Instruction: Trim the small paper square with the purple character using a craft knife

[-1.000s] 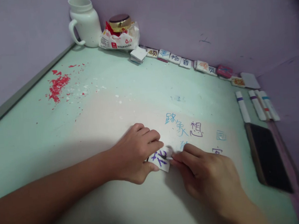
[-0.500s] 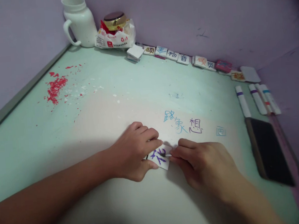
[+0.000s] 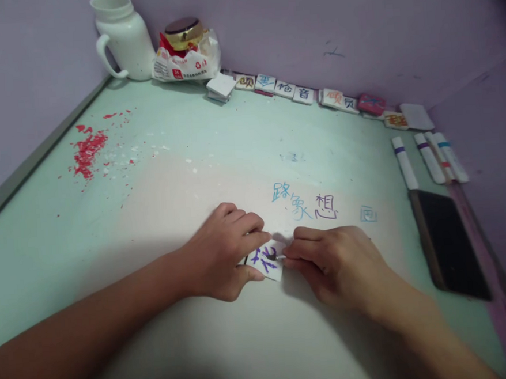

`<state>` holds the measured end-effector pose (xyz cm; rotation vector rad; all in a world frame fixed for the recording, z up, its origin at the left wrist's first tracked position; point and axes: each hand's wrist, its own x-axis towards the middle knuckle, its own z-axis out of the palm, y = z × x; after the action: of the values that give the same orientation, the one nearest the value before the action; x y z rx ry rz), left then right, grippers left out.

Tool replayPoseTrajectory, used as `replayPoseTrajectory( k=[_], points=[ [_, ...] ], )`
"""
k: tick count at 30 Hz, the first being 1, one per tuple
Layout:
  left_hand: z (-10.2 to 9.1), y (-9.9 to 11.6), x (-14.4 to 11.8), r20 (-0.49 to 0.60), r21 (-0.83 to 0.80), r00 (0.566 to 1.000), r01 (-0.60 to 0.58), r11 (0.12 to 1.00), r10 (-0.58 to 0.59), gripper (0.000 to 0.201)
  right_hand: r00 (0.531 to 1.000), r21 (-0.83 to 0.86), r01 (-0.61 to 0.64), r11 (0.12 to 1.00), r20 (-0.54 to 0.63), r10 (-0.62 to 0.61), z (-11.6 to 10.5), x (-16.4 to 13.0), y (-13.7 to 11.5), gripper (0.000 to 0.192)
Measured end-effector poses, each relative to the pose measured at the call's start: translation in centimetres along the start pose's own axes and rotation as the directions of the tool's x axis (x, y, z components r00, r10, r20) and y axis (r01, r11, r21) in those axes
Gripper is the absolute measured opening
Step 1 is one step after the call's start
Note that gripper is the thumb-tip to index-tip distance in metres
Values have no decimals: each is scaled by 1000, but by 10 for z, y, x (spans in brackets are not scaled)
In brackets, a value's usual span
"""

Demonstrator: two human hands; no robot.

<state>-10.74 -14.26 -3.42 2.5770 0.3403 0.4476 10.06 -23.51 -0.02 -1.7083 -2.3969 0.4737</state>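
A small white square tile (image 3: 274,271) with a purple handwritten character lies on the pale sheet in front of me. My left hand (image 3: 227,252) grips it from the left, thumb at the near edge and fingers at the far edge. From the right, my right hand (image 3: 327,262) pinches a thin, small tool (image 3: 280,257) whose light tip touches the tile's right part, by a dark mark on the character. Most of this tool is hidden in my fingers, so its exact kind cannot be made out.
A white jug (image 3: 125,39), a plastic bag (image 3: 187,61) with a gold-lidded jar (image 3: 184,34), and a row of lettered tiles (image 3: 284,87) line the wall. Several markers (image 3: 428,158) and a dark phone (image 3: 449,242) lie right. Red shavings (image 3: 89,153) are scattered left.
The whole view has shifted slightly, so things appear a little farther left and higher. Both hands keep their grips, and the tool tip stays at the tile's right part.
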Motion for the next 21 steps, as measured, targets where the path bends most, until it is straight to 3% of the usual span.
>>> replayPoseTrajectory(
  k=[8, 17, 21],
  points=[
    [-1, 1, 1, 3, 3, 1000, 15, 1000, -15, 33, 983, -19, -118, 993, -146, 114, 8, -10, -20, 22],
    [2, -1, -1, -31, -16, 999, -16, 1000, 15, 33, 965, -10, 22, 1000, -262, -23, 18, -19, -11, 22],
    [1, -1, 0, -16, -9, 1000, 5, 1000, -5, 32, 970, 116, -29, 993, -238, 56, 22, -21, -11, 20]
  ],
)
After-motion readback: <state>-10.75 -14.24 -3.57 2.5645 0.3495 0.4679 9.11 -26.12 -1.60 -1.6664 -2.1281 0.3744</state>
